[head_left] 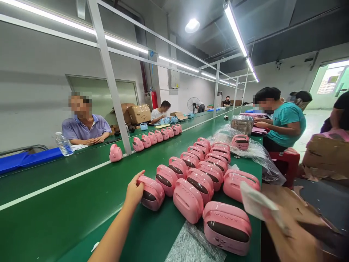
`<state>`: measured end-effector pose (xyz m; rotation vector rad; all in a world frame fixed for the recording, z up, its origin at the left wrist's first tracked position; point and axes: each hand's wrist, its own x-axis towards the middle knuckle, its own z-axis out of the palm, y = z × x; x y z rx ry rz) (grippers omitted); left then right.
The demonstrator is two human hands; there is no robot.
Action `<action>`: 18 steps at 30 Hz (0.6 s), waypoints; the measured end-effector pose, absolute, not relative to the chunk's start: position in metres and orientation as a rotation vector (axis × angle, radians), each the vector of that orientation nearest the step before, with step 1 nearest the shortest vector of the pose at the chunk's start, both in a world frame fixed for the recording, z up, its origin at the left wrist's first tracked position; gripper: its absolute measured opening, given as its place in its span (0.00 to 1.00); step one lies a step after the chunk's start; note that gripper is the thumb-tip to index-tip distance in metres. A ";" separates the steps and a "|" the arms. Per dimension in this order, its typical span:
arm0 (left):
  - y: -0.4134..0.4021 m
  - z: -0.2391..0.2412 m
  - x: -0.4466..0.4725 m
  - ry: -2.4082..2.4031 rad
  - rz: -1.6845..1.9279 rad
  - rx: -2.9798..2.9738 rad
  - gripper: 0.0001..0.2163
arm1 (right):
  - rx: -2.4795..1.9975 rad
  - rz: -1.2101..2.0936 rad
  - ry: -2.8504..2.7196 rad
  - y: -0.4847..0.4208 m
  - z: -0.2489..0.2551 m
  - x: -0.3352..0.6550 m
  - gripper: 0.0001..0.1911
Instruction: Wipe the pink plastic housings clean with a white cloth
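My left hand grips the end of a pink portable speaker, which stands on the green bench with its dark front panel facing forward and right. On the right, my right hand is smeared by motion and holds a folded white cloth, or perhaps paper. Between my hands, more pink speakers stand in rows. A large one is nearest, with a dark panel and a small printed figure. Another beside it shows a plain side with a slot. The white cloth partly covers one speaker.
A row of pink speakers stands along the divider across the green bench. Clear plastic wrap lies by a metal box. A water bottle stands left. Co-workers sit on both sides; cardboard lies at lower right.
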<state>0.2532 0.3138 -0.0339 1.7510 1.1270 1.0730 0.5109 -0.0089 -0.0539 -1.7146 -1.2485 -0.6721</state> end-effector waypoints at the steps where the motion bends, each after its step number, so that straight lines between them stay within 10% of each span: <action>1: 0.312 -0.033 0.253 1.147 1.087 1.748 0.17 | -1.710 -0.739 -1.421 0.003 -0.048 0.505 0.16; 10: 0.208 -0.011 0.243 1.096 1.328 1.944 0.21 | -1.557 -0.832 -1.592 0.028 -0.047 0.507 0.14; 18: 0.085 0.026 0.250 0.632 0.658 1.187 0.23 | -1.581 -0.466 -1.539 -0.015 0.018 0.438 0.16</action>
